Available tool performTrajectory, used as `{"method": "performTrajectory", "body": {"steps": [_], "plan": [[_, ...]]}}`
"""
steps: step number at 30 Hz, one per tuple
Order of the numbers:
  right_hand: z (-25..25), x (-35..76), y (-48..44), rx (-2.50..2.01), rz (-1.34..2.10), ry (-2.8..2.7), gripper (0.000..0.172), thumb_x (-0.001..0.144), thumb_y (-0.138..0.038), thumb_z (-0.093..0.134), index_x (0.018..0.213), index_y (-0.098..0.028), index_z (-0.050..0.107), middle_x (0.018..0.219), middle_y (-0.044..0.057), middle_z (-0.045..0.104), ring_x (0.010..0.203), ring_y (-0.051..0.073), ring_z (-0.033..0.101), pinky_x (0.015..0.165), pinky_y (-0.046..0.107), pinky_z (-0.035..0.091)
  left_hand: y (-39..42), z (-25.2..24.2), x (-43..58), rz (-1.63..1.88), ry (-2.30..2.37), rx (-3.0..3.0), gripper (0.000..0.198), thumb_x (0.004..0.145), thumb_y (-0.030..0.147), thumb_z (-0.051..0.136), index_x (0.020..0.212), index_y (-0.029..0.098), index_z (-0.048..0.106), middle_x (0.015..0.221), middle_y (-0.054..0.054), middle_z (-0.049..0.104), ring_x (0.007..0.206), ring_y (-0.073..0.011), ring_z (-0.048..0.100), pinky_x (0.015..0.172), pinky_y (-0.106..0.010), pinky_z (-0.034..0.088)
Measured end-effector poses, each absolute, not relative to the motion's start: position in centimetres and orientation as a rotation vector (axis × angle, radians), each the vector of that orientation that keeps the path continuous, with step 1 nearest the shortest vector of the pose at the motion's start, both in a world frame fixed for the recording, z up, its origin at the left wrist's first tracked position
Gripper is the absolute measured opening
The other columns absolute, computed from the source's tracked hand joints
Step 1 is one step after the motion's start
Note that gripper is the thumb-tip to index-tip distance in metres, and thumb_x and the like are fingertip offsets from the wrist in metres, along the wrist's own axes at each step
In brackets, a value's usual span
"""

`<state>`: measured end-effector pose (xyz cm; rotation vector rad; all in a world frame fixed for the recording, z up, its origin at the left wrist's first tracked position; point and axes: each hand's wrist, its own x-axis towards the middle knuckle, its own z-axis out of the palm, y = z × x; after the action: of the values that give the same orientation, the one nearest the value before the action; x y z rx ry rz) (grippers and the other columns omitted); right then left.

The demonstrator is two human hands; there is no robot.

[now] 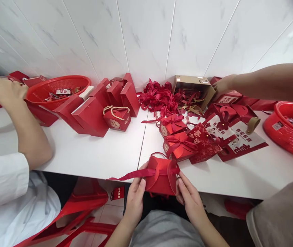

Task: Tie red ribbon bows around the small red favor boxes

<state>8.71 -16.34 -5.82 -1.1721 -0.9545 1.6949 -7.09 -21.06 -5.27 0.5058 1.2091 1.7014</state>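
Note:
A red gift box (153, 186) with curved, interlocking top flaps is between my hands at the table's front edge. My left hand (135, 193) grips its left side, and my right hand (187, 192) has its fingers closed at the right side. A dark red ribbon (128, 175) passes across the box top under the flaps, its loose tail hanging out to the left. Just beyond stand two similar boxes with ribbon bows, a nearer one (179, 145) and a farther one (172, 124).
Red and white gift bags (246, 139) stand right. A ribbon pile (158, 97) lies by an open cardboard box (209, 97). Open red boxes (92, 116) and a rope-handled box (117, 118) stand left. Red baskets (69, 80) flank the table (110, 154). Co-workers' arms reach in from both sides.

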Motion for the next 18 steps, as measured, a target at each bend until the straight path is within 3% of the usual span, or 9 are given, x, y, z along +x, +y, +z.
{"method": "performTrajectory", "body": {"steps": [3,6,9,11,14,18], "plan": [[-5.0,8.9,-16.2,-1.016,1.94,-0.708,0.06,0.084,-0.051,0.067,0.138,-0.029,0.051,0.048,-0.01,0.041,0.039,0.005,0.024,0.038,0.016,0.02,-21.1,-5.1,-7.1,1.71,1.185,0.419,0.048,0.086,0.05,0.062,0.124,0.021,0.066,0.134,-0.012,0.063,0.133,-0.0306,0.049,0.115,-0.045,0.034],[-3.7,9.2,-15.8,-0.828,1.975,-0.501,0.054,0.085,-0.044,0.069,0.135,-0.038,0.051,0.049,-0.011,0.04,0.038,0.005,0.019,0.036,0.014,0.019,-20.9,-4.4,-7.6,1.781,1.162,0.272,0.046,0.084,0.054,0.063,0.116,0.021,0.07,0.125,-0.013,0.068,0.122,-0.0303,0.059,0.107,-0.046,0.042],[-3.0,9.7,-15.3,-0.778,1.856,-0.371,0.039,0.078,-0.041,0.077,0.116,-0.037,0.066,0.054,-0.009,0.044,0.041,0.004,0.029,0.038,0.013,0.026,-20.8,-3.5,-8.6,1.867,1.182,0.154,0.039,0.079,0.048,0.071,0.106,0.02,0.074,0.111,-0.011,0.074,0.109,-0.027,0.066,0.096,-0.041,0.051],[-3.0,10.2,-14.9,-0.808,1.757,-0.345,0.031,0.071,-0.04,0.083,0.099,-0.033,0.073,0.063,-0.006,0.055,0.047,0.004,0.04,0.04,0.014,0.033,-20.9,-3.0,-9.4,1.917,1.19,0.109,0.036,0.075,0.043,0.075,0.103,0.019,0.075,0.101,-0.009,0.076,0.099,-0.0232,0.069,0.086,-0.035,0.055],[-3.0,11.1,-14.4,-0.881,1.601,-0.393,0.022,0.068,-0.04,0.085,0.083,-0.028,0.074,0.079,-0.002,0.067,0.06,0.008,0.054,0.047,0.019,0.044,-21.2,-2.3,-10.5,1.986,1.195,0.109,0.034,0.074,0.041,0.075,0.097,0.016,0.076,0.088,-0.008,0.076,0.085,-0.0194,0.069,0.075,-0.029,0.056],[-2.2,12.3,-14.1,-0.871,1.5,-0.466,0.015,0.069,-0.029,0.084,0.075,-0.026,0.071,0.075,-0.004,0.068,0.06,0.009,0.057,0.049,0.02,0.047,-21.4,-1.4,-11.7,2.067,1.236,0.16,0.031,0.074,0.041,0.076,0.09,0.016,0.077,0.085,-0.007,0.076,0.081,-0.0183,0.068,0.073,-0.029,0.056]]}}
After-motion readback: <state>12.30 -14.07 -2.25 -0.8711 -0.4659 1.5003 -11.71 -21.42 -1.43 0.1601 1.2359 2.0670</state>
